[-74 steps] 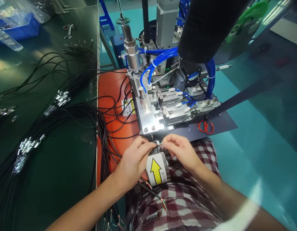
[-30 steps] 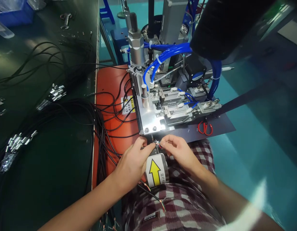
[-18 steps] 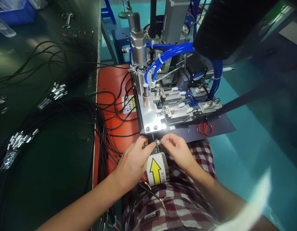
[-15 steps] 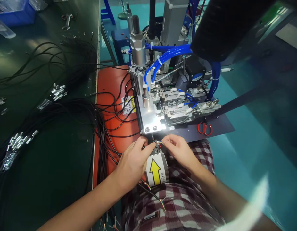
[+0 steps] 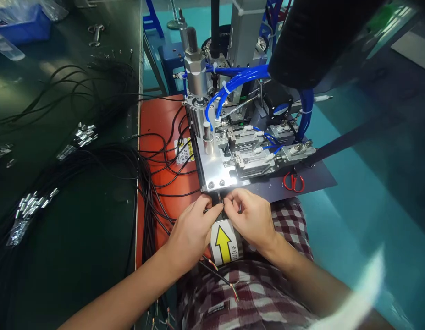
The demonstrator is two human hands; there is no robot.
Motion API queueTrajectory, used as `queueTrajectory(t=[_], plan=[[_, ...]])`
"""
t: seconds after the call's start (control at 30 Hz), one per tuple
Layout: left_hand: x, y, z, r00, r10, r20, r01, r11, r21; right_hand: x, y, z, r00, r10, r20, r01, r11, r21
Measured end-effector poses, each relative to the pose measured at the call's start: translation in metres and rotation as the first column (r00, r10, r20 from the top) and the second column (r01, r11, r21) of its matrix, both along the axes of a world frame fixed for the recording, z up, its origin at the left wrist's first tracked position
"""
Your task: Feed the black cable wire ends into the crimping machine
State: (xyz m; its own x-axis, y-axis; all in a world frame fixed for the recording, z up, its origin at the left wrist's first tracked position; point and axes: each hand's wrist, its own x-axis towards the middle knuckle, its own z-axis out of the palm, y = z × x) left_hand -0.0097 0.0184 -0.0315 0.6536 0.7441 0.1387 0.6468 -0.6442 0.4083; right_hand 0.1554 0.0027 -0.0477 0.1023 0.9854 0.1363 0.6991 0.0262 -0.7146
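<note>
At the front edge of the machine [image 5: 212, 169], the thumb and fingers of my left hand [image 5: 191, 227] are closed on the end of a black cable, mostly hidden by the hand. My right hand [image 5: 251, 217] is pinched against the left fingertips, on the cable's thin wires; the fingers cover nearly all of them. Just below both hands is a white plate with a yellow arrow [image 5: 223, 243]. Below my left hand, other stripped cable ends [image 5: 229, 284] with coloured wires lie over the checked cloth on my lap.
Black cables [image 5: 148, 220] run across the orange mat [image 5: 160, 114] from the dark table on the left. Bundles with metal connectors [image 5: 31, 206] lie there, with a wrench [image 5: 96, 35] and a blue bin [image 5: 26, 27] behind. Red-handled scissors [image 5: 294, 182] lie right of the machine.
My right hand has moved left, from slightly apart to touching my left fingertips, covering the coloured wires seen between them before. My left hand keeps its grip in place.
</note>
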Motion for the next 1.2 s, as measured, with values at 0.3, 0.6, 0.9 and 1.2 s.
queueTrajectory(t=[0.3,0.6,0.9,1.2], plan=[[0.000,-0.001,0.000,1.000,0.001,0.010,-0.001,1.000,-0.005,0.003,0.000,0.006,0.994,0.042,0.102,-0.034,0.996,-0.078],[0.000,-0.001,0.000,1.000,0.002,0.006,-0.002,1.000,0.009,0.004,0.000,-0.001,0.988,0.074,-0.132,-0.082,0.995,-0.058],[0.000,-0.001,0.000,1.000,0.009,0.024,-0.009,1.000,0.014,0.011,-0.001,-0.007,0.914,-0.079,-0.398,-0.004,0.979,-0.202],[0.001,0.000,-0.001,1.000,0.009,0.029,-0.008,0.999,-0.032,-0.001,-0.003,0.003,1.000,0.019,0.010,-0.019,0.999,0.034]])
